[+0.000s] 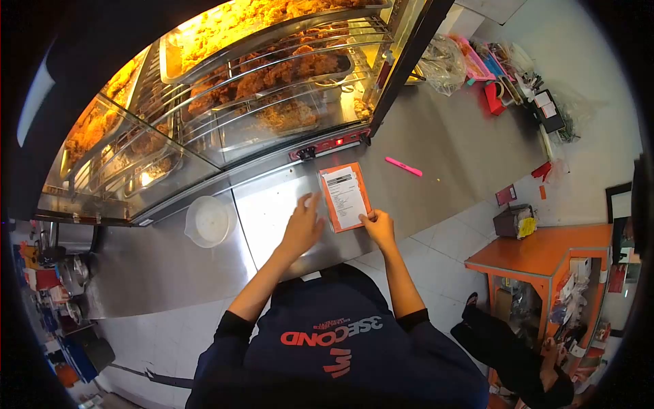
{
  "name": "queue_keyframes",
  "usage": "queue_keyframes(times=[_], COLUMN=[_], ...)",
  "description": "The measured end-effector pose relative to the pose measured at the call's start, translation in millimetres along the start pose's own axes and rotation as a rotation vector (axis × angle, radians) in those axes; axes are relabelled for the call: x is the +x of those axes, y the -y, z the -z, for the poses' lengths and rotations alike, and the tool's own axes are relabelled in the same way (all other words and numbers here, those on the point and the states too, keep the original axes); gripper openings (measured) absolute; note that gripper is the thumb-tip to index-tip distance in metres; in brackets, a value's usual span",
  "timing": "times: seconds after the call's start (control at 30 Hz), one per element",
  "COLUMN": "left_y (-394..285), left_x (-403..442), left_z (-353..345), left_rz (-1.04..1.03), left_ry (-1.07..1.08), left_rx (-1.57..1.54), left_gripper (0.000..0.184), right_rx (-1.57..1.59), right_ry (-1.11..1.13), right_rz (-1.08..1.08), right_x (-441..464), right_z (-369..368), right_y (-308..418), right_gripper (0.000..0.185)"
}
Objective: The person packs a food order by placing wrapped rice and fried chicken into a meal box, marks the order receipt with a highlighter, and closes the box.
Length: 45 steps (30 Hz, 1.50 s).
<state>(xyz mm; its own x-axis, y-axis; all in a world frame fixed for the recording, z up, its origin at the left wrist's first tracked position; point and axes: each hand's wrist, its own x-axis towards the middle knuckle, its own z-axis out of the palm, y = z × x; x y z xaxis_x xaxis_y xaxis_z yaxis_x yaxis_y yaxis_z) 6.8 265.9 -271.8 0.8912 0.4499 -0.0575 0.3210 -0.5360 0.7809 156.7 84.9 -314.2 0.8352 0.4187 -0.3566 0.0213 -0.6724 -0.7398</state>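
On the steel counter lies an orange-edged packet (346, 196) with a white printed slip on its top. My right hand (379, 228) pinches its lower right corner between thumb and finger. Just left of the packet, my left hand (302, 225) hovers with its fingers apart and nothing in them. A pink marker (404, 167) rests on the counter to the upper right of the packet. Farther left stands a translucent plastic tub (208, 221).
A lit glass cabinet (231, 163) with trays of fried food stands over the counter's back edge. Plastic bags (443, 65) and a pink basket (477, 63) are at upper right. An orange table (538, 249) and a seated person (507, 347) are at lower right.
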Motion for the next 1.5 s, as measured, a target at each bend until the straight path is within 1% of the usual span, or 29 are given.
queue_keyframes(times=[0.03,0.07,0.17,0.23,0.37,0.43,0.47,0.57,0.6,0.7,0.77,0.8,0.83,0.87,0.9,0.93,1.0,1.07,1.13,1.17,1.2,1.23,1.27,1.3,1.37,1.47,1.5], left_y=[-4.2,-8.4,-10.2,3.6,-5.0,-3.3,-7.2,7.2,7.9,45.9,66.7,68.8,69.9,73.2,77.2,82.2,99.8,112.5,113.6,113.5,112.5,113.1,112.6,113.0,114.6,120.8,122.0], left_x=[-3.4,-4.6,-6.7,-5.8,-15.0,-20.8,-25.1,-41.9,-49.9,-71.8,-88.9,-96.4,-104.0,-111.1,-116.0,-122.7,-126.8,-126.1,-118.7,-115.5,-112.0,-108.1,-105.0,-104.5,-106.1,-103.9,-102.8], left_z=[-10.5,-17.1,-34.8,-51.8,-55.4,-57.7,-54.8,-62.8,-61.0,-72.4,-77.4,-73.2,-67.4,-62.0,-60.0,-60.5,-61.8,-67.4,-67.2,-65.2,-60.1,-52.9,-47.7,-43.8,-38.6,-43.6,-42.9], left_rz=[-0.014,-0.052,-0.175,-0.270,-0.245,-0.239,-0.267,-0.261,-0.278,-0.355,-0.182,-0.139,-0.101,-0.006,0.085,0.118,0.180,0.243,0.299,0.324,0.379,0.430,0.480,0.469,0.453,0.433,0.439], left_ry=[0.066,0.070,0.083,0.089,0.165,0.192,0.159,0.249,0.182,0.193,0.137,0.052,-0.037,-0.048,-0.057,-0.118,-0.188,-0.199,-0.263,-0.291,-0.287,-0.279,-0.266,-0.246,-0.200,-0.206,-0.209], left_rx=[0.093,0.157,0.347,0.479,0.431,0.362,0.375,0.310,0.233,0.097,-0.032,-0.038,-0.047,-0.045,-0.057,-0.092,-0.217,-0.400,-0.426,-0.437,-0.522,-0.605,-0.690,-0.711,-0.752,-0.724,-0.729], left_gripper=[0.061,0.063,0.067,0.069,0.067,0.065,0.059,0.055,0.045,0.040,0.033,0.030,0.027,0.025,0.023,0.021,0.019,0.020,0.020,0.020,0.020,0.020,0.020,0.020,0.021,0.022,0.022], right_rx=[-0.115,-0.143,-0.307,-0.353,-0.470,-0.344,-0.281,-0.493,-0.479,-0.525,-0.535,-0.506,-0.454,-0.500,-0.528,-0.459,-0.583,-0.533,-0.449,-0.480,-0.509,-0.507,-0.316,-0.552,-0.623,-0.362,-0.440], right_ry=[-0.045,0.015,0.103,0.031,-0.147,-0.078,-0.041,-0.205,-0.165,-0.137,-0.125,-0.111,-0.087,-0.020,-0.050,0.026,-0.023,-0.007,-0.080,-0.124,-0.169,-0.226,-0.297,-0.520,-0.699,-0.865,-0.835], right_rz=[0.064,-0.075,-0.115,0.020,0.327,0.314,0.309,0.378,0.364,0.424,0.443,0.410,0.429,0.347,0.397,0.375,0.464,0.457,0.469,0.453,0.432,0.309,0.335,0.479,0.412,0.194,0.160], right_x=[0.2,-2.9,-5.5,-6.8,-4.1,-4.6,-5.9,-14.7,-14.7,-21.0,-14.4,-12.0,-5.9,-2.3,2.5,5.6,2.4,12.6,12.2,26.4,30.1,28.0,31.2,61.6,86.0,123.7,140.5], right_z=[-1.2,4.4,17.1,23.3,6.4,-12.0,-22.0,-53.8,-57.6,-44.3,-43.4,-38.9,-32.1,-18.5,-9.5,6.3,33.4,61.6,92.1,105.2,114.9,129.5,141.0,151.7,169.6,170.2,168.9], right_y=[-3.7,8.5,23.0,22.5,22.3,30.6,35.9,44.6,43.1,42.2,23.8,20.7,9.8,11.4,3.9,0.0,-2.6,-14.9,-11.0,-27.4,-16.5,-5.7,2.1,-28.8,-26.8,-14.1,-17.0], right_gripper=[0.028,0.030,0.031,0.036,0.052,0.054,0.055,0.070,0.084,0.087,0.088,0.089,0.090,0.088,0.089,0.087,0.086,0.090,0.072,0.080,0.089,0.082,0.080,0.080,0.079,0.078,0.079])
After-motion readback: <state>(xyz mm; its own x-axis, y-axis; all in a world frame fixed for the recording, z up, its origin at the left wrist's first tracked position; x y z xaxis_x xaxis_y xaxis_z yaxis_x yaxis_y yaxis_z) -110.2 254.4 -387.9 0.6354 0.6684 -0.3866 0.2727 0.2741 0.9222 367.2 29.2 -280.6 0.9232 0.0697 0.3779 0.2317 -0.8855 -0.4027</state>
